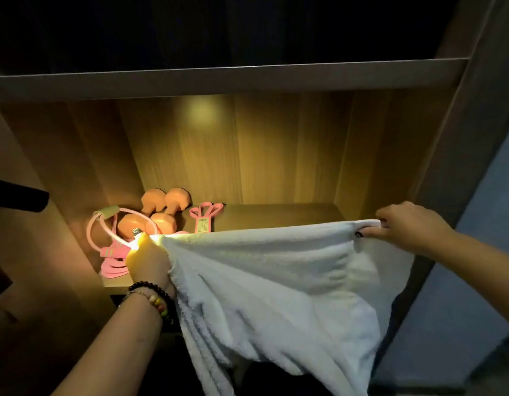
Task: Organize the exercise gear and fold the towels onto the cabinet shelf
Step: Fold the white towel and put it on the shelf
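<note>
Head view, the only 1 we've got: the white towel [276, 281] is stretched wide in front of the cabinet shelf [276, 214], top edge pulled taut at shelf height while the rest hangs down in loose folds. The left hand [149, 260] has its fingers curled round the towel's left corner, and the right hand [401, 225] pinches the right corner between thumb and fingers. I read that spread as squaring the cloth up so a fold can start clean; the fold itself isn't made yet.

Gear's parked hard to the left of the shelf, which looks deliberate, since it leaves the right side bare for towels. Count it off: 2 orange dumbbells [159, 212] lying side by side, 1 pink loop resistance band [104, 224] with a pale grip, 1 pink hand gripper [203, 217] just beside the dumbbells, and a pink coiled band [114, 267] at the front, partly hidden behind the left hand. Towels in sight: 1.
</note>
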